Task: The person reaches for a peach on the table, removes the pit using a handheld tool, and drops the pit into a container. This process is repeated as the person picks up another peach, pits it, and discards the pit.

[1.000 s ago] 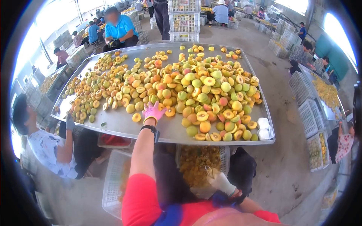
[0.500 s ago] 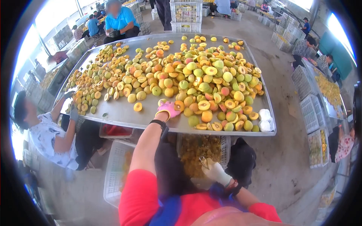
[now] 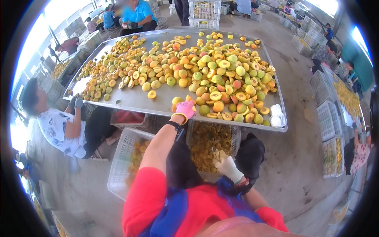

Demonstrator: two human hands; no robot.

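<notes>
A large steel table point(image 3: 138, 103) carries a heap of whole and halved peaches point(image 3: 221, 75). My left hand point(image 3: 184, 108), in a pink glove, reaches to the table's near edge and closes on a yellow peach point(image 3: 177, 101) beside the heap. My right hand point(image 3: 227, 166), in a white glove, stays low below the table over a crate of cut fruit point(image 3: 208, 143). It grips a small pitting knife point(image 3: 216, 151) that points up.
A white crate point(image 3: 123, 165) with some fruit stands under the table at left. A seated co-worker point(image 3: 59, 126) works at the table's left edge, and another in blue point(image 3: 138, 12) at the far side. White wads point(image 3: 275, 115) lie on the near right corner. More crates and tables line the right.
My left hand has drawn back from the heap's left side toward the near edge and closed over a peach. My right hand stayed low with the knife. The view tilted downward.
</notes>
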